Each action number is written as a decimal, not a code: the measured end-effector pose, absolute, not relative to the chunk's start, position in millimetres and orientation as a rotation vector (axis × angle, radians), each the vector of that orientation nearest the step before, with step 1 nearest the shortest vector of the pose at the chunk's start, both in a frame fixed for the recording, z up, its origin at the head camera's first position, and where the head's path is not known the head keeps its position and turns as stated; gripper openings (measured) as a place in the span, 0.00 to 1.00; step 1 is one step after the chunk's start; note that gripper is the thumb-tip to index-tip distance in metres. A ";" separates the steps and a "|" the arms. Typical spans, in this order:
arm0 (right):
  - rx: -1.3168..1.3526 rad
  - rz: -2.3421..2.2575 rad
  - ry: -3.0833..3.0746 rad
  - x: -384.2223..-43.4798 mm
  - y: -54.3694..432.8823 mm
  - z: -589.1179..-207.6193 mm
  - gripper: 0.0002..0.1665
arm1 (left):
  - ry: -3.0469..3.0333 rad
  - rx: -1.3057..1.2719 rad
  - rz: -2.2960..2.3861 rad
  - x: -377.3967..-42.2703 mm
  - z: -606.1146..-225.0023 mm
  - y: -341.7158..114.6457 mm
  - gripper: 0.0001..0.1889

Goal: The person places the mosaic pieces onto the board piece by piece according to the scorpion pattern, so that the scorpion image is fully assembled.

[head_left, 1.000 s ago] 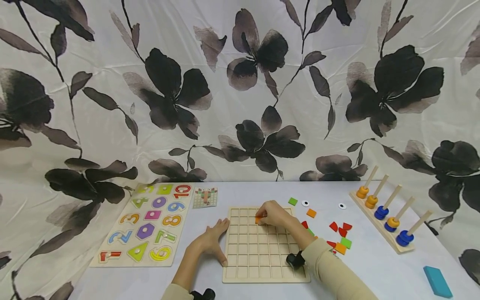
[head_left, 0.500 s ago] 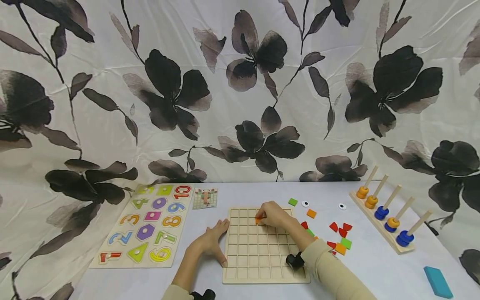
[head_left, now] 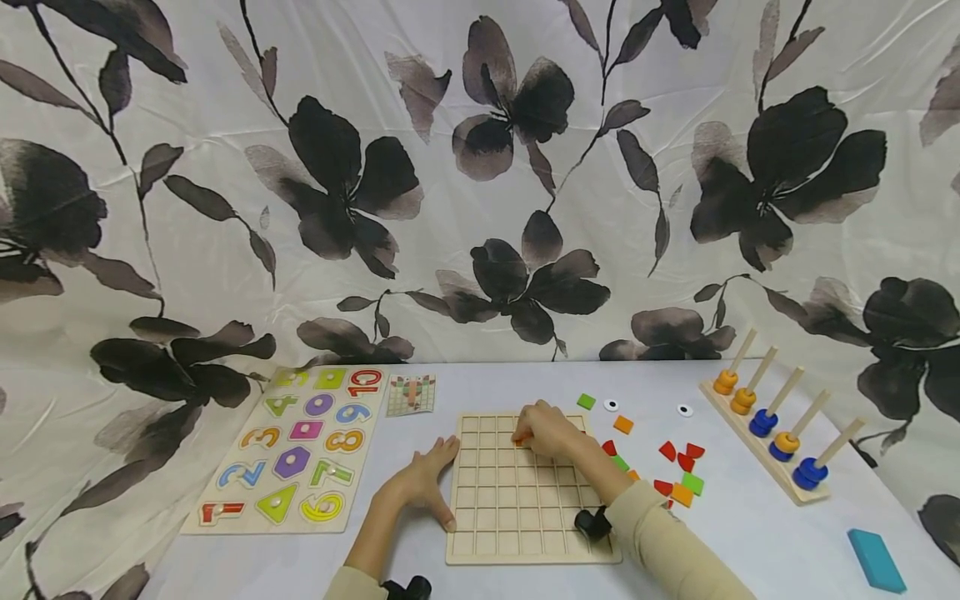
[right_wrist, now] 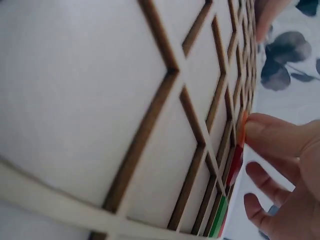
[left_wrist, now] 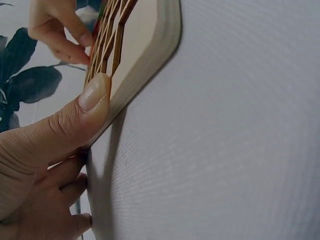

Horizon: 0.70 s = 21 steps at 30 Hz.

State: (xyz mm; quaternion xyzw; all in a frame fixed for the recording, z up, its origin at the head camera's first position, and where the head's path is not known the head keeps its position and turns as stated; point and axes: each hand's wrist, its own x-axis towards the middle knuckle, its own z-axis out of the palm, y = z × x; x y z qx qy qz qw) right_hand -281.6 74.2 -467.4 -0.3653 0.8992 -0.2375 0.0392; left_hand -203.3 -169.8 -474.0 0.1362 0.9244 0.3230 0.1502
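Note:
A pale wooden grid board lies before me. Near its far edge my right hand pinches a small orange tile, fingertips down at a cell; the hand covers most of the tile. From the right wrist view, the orange tile shows at the fingertip, with a red piece and a green tile in cells beside it. My left hand spreads along the board's left side. In the left wrist view its thumb rests against the board's edge near a corner.
Loose red, green and orange pieces lie right of the board, with two white discs. A pattern card and number puzzle are at left. A peg stacker and teal block stand at right.
The right hand's fingertips have shifted slightly, and less of the orange tile shows beneath them. The left hand keeps its place by the board.

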 end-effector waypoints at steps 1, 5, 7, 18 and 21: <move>-1.164 -0.773 2.745 -283.0 76.8 -468.6 0.09 | 2.656 0.391 0.925 -203.2 -474.1 -169.9 0.62; -1.172 -1.025 2.722 -288.3 95.2 -472.4 0.09 | 2.650 0.391 0.920 -203.6 -473.8 -170.4 0.62; -1.052 -1.154 2.751 -289.3 108.6 -472.4 0.09 | 2.647 0.393 0.921 -204.2 -473.6 -170.1 0.62; -0.366 -1.174 3.033 -290.1 191.8 -476.3 0.17 | 2.649 0.379 0.926 -204.1 -473.2 -168.9 0.63; -0.308 -1.114 3.026 -289.3 206.5 -479.2 0.17 | 2.651 0.363 0.930 -203.6 -473.4 -168.8 0.63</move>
